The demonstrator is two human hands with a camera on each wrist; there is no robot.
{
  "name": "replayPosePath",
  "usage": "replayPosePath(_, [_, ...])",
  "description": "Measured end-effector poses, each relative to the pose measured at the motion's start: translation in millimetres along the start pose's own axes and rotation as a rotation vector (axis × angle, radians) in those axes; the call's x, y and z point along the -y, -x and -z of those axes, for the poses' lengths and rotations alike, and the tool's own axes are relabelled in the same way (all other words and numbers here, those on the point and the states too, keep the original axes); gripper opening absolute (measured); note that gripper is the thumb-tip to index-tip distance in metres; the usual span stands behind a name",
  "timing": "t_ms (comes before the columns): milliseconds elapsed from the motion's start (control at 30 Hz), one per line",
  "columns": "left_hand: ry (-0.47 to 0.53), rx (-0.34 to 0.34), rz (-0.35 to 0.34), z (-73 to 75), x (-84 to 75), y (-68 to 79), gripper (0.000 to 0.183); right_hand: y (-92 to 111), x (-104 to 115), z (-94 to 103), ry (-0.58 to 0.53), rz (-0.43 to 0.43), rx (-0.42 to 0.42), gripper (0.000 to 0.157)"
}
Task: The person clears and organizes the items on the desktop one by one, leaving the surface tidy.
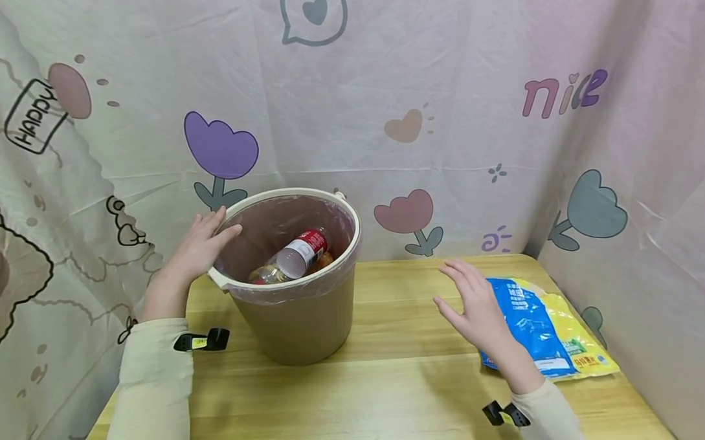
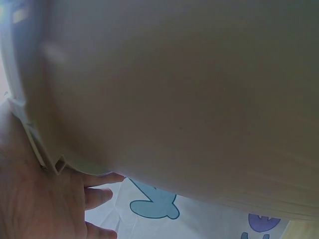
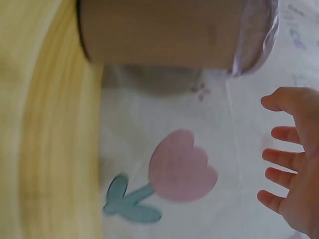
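A brown trash can (image 1: pixel 300 325) with a cream rim and a clear plastic liner stands on the table, left of centre. Inside it lies a plastic bottle (image 1: pixel 302 253) with a red and white label, above other items that are partly hidden. My left hand (image 1: pixel 198 245) touches the left side of the rim, its thumb over the edge; in the left wrist view its fingers (image 2: pixel 99 198) extend past the can's wall. My right hand (image 1: pixel 475 309) hovers holding nothing, fingers spread, between the can and a blue bag (image 1: pixel 531 324), part of which it covers from the head view.
A yellow bag (image 1: pixel 581 338) lies flat beside the blue one near the table's right edge. The wooden table (image 1: pixel 388 400) is backed and flanked by a printed cloth (image 1: pixel 337 104) hanging close behind the can.
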State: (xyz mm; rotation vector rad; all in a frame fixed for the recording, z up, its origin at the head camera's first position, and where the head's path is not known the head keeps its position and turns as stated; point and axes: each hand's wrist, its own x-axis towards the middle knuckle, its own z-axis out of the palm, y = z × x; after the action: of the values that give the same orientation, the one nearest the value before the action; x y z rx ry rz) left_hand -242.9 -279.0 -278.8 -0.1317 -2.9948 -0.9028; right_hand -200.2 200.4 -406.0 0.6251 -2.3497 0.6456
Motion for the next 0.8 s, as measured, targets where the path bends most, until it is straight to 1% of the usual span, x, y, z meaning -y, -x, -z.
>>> replayPosePath(233, [0.000, -0.005, -0.003, 0.4, -1.0, 0.7, 0.077, 33, -25, 9.0, 0.060, -0.087, 0.053, 0.062])
replayPosePath(500, [0.000, -0.006, -0.001, 0.7, -0.5, 0.5, 0.078, 67, -43, 16.8, 0.139, -0.110, 0.152, 0.068])
replayPosePath(633, [0.005, -0.007, 0.000, 0.0, 0.2, 0.0, 0.077, 83, -47, 20.4, 0.160, -0.143, 0.213, 0.071])
replayPosePath(800, [0.012, -0.008, -0.003, -0.2, 0.2, -0.1, 0.077, 99, -53, 23.1, 0.165, -0.232, 0.320, 0.080])
